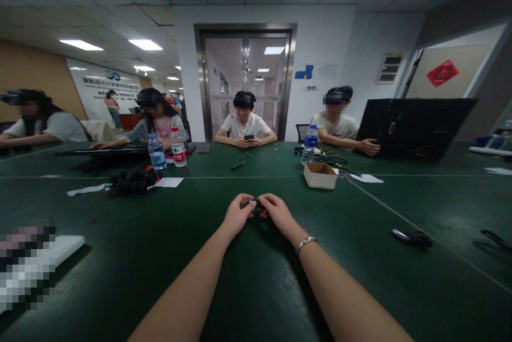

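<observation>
Over the middle of the green table point(256, 288), my left hand point(239, 215) and my right hand point(277, 214) meet almost fingertip to fingertip. Between their pinched fingers is a small dark object point(258, 203), mostly covered, whose kind I cannot make out. Both hands are closed on it, thumbs and forefingers pressed together. A silver bracelet point(306, 244) circles my right wrist. Beyond my right hand stands a small open cardboard box point(320, 177). Well off to the right lies a black object with a shiny metal end point(412, 237).
Bottles point(157, 152) and a bundle of black cables point(132, 181) are at the left. Past the box stands a blue-labelled water bottle point(309, 144). A screwdriver-like tool point(238, 165) lies ahead. A large black monitor point(414, 128) stands at right. Several people sit across the table, one holding a phone point(248, 137).
</observation>
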{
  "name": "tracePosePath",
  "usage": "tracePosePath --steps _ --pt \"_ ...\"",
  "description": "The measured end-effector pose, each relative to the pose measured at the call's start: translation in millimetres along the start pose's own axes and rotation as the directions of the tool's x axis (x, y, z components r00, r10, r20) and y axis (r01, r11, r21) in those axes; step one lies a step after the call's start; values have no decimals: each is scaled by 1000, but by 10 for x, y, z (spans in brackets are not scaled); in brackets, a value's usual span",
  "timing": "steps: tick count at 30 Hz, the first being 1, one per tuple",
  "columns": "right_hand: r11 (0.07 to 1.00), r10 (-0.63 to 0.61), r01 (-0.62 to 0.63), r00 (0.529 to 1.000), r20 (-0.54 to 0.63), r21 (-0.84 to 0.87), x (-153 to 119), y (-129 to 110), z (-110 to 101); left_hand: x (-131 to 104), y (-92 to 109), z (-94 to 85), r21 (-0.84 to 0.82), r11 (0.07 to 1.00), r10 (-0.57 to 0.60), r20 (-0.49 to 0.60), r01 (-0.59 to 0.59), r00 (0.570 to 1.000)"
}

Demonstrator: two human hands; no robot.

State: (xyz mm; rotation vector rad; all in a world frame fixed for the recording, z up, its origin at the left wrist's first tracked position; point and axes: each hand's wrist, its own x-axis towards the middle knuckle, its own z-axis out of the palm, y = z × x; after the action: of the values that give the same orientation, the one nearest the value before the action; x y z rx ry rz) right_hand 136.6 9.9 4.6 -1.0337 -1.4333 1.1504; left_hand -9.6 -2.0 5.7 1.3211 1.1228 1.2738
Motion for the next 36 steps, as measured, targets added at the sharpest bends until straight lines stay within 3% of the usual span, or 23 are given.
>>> tracePosePath --steps 4,10,16,21,24,27,33,36 --pt "1000 -2 2 1000 -3 -6 -3 0 2 8 -3 -3 60 996 -65 8 65 998" --pt "1000 4 -4 1000 -1 9 10 9 4 3 -33 -16 13 998 61 40 -62 997" --pt "1000 -8 8 1000 -6 7 1 0 1 14 -2 15 11 997 -82 1 82 997" --pt "1000 5 -5 1000 -6 11 0 -1 0 -1 2 0 33 999 23 4 -23 1000" --pt "1000 4 -4 1000 -8 13 1 -3 0 14 -12 -6 24 1000 -5 -29 6 1000" --pt "1000 7 -7 1000 0 5 -3 -10 -4 36 -34 -9 50 997 -65 11 64 998" --pt "1000 2 -2 1000 -4 1 -8 -18 0 37 -52 -37 36 997 61 28 -62 998" --pt "1000 4 -4 1000 0 5 -11 -23 0 41 -36 -36 -3 1000 -13 5 13 1000"
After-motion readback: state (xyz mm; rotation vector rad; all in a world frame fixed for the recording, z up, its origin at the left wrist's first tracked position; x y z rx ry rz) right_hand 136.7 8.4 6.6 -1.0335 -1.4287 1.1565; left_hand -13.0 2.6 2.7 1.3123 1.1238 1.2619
